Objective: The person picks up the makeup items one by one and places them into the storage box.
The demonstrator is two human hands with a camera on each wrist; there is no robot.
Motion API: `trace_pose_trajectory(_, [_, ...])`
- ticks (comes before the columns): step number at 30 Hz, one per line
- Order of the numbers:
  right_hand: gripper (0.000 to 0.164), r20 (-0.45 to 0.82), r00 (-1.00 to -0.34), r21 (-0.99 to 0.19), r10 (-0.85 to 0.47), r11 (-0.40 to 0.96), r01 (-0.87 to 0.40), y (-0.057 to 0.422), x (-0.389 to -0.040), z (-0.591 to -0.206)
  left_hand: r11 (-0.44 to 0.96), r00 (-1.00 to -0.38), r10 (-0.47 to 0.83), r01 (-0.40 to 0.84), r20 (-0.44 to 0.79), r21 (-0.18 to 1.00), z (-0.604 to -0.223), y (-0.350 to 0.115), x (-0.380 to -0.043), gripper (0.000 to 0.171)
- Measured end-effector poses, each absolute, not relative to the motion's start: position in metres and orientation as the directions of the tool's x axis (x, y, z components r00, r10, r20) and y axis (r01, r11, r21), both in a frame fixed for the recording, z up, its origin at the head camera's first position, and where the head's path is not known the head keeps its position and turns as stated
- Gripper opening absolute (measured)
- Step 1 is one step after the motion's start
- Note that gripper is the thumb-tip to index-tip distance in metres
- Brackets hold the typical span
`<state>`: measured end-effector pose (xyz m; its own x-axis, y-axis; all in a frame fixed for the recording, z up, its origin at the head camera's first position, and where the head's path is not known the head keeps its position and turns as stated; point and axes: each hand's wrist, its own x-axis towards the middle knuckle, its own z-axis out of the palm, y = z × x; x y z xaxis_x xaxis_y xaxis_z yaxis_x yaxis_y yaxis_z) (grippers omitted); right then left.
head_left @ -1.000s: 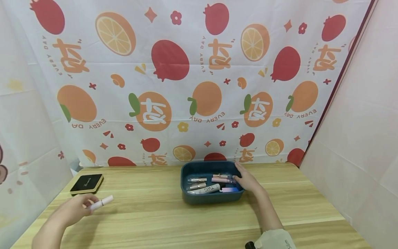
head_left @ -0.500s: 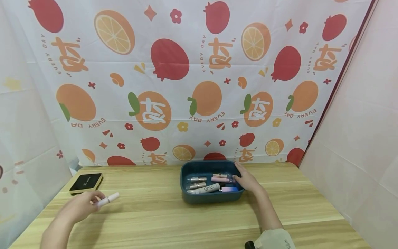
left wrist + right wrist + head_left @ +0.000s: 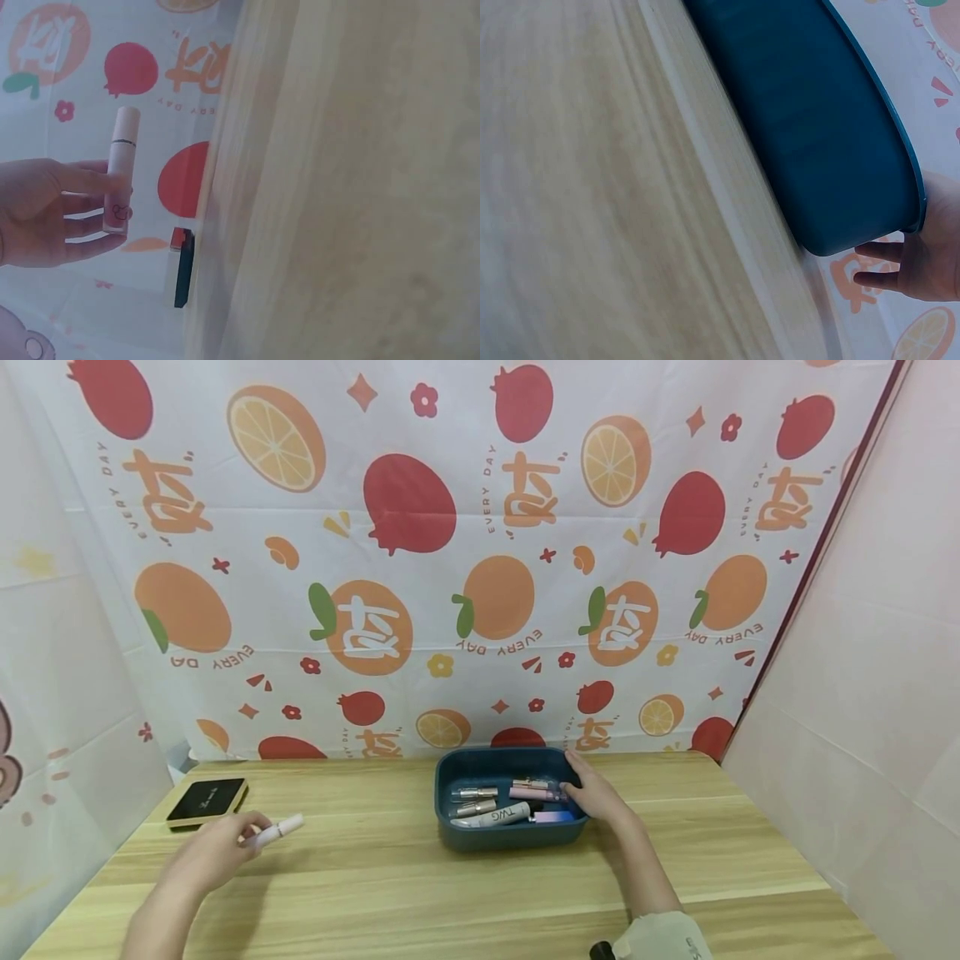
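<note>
My left hand (image 3: 213, 853) holds a lip gloss tube (image 3: 283, 828) above the left side of the table. The tube has a white cap, a thin silver ring and a pale pink body; in the left wrist view, thumb and fingers pinch the body of the lip gloss (image 3: 125, 142). At the right end of a dark blue plastic bin (image 3: 510, 838), my right hand (image 3: 600, 793) grips the rim, thumb over the edge and fingers along the outside. Inside the bin lie several cosmetic tubes, among them a white tube marked TWG (image 3: 510, 815).
A flat black case with gold edges (image 3: 206, 802) lies at the table's back left, just beyond my left hand. The wooden table (image 3: 390, 893) ends at a fruit-printed curtain (image 3: 465, 693) behind the bin. White sheets hang at both sides.
My left hand has moved to the right and slightly up with the lip gloss tube, past the black case. The right hand and the bin have stayed in place.
</note>
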<state>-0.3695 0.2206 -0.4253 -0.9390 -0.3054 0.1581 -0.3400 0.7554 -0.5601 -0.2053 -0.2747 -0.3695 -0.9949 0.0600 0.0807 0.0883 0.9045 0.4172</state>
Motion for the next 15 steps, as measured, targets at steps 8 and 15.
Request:
trace_pose_trajectory(8, [0.06, 0.169, -0.932, -0.55, -0.319, 0.754, -0.358, 0.221, -0.368, -0.426, 0.906, -0.986, 0.081, 0.135, 0.147, 0.401, -0.369, -0.262, -0.209, 0.016])
trace_pose_trajectory(15, [0.061, 0.153, -0.941, -0.568, -0.303, 0.752, -0.335, 0.221, -0.367, -0.425, 0.907, -0.984, 0.067, 0.128, 0.163, 0.401, -0.365, -0.253, -0.209, 0.018])
